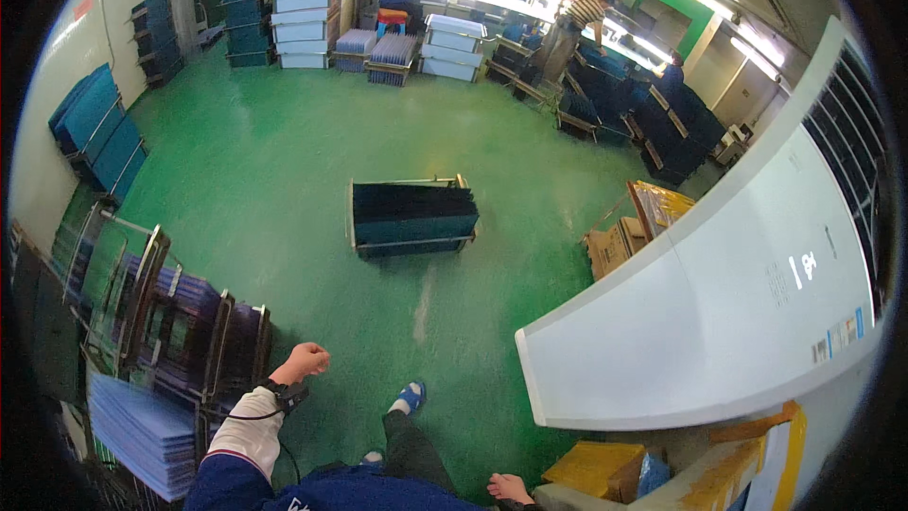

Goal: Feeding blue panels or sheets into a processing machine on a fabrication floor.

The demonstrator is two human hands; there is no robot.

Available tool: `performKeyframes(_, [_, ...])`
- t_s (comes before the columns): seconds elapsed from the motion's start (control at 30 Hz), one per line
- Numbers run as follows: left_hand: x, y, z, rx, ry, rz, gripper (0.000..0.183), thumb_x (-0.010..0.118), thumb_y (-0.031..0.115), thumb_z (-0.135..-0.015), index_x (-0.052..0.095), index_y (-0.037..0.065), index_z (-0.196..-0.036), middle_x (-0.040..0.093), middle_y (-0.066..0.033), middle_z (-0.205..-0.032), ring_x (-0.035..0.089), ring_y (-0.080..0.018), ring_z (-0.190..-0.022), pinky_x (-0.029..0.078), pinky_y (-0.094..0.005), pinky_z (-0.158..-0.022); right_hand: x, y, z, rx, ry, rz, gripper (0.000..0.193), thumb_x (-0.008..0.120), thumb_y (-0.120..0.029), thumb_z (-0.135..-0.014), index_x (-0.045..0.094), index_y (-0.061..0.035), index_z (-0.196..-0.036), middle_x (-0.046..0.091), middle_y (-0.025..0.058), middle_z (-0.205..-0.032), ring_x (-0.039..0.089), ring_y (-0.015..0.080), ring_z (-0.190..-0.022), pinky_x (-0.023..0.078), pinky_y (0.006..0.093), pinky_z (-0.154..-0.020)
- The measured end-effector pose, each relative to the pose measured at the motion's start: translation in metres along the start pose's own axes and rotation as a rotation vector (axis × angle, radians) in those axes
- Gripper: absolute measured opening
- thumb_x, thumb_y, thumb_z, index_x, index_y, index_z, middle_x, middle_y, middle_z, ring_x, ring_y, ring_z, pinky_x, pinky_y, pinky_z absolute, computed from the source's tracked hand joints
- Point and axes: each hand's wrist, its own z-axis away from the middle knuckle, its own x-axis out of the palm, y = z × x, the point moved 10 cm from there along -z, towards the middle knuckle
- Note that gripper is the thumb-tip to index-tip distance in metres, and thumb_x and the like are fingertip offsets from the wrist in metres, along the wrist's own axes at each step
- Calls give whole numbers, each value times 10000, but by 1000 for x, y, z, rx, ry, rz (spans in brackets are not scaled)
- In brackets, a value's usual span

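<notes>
My left hand [307, 361] hangs over the green floor with its fingers curled in and nothing showing in them. A dark band with a black cable circles that wrist. Close to its left stand metal-framed racks [227, 345] with purplish panels, and a stack of pale blue sheets [142, 426]. Low in the picture, my right hand [512, 487] is loosely closed, with no object visible in it. Beside it lies a yellow-taped carton [594, 469]. Ahead on the floor sits a metal-framed rack of dark upright panels [414, 218], apart from both hands.
A large white appliance [700, 293], seemingly an air conditioner, fills the right side. Brown boxes [617, 244] stand behind it. Blue crates [303, 24] and dark racks [99, 132] line the left and far sides. A person in a striped top [584, 9] and others work at lit benches.
</notes>
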Motion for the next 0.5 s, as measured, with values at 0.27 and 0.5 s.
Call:
performKeyframes(0.27, [32,57,-134,-57,21,-63,162,632,155,-825,650,-6,-826,639,-47,-672,595,-135,-585,473,-291,-517,16,-171,-85,100,-24,214,365,528,-313,-961,637,1,-1112,692,99,-920,643,151,-762,523,292,-676])
performKeyframes(0.5, [80,83,-279,48,-27,-482,261,667,247,-733,705,22,-859,698,-147,-794,675,-271,-746,531,-385,-701,2,-225,-80,-16,97,-127,182,588,-239,-914,606,-75,-838,531,0,-634,449,108,-501,341,261,-450])
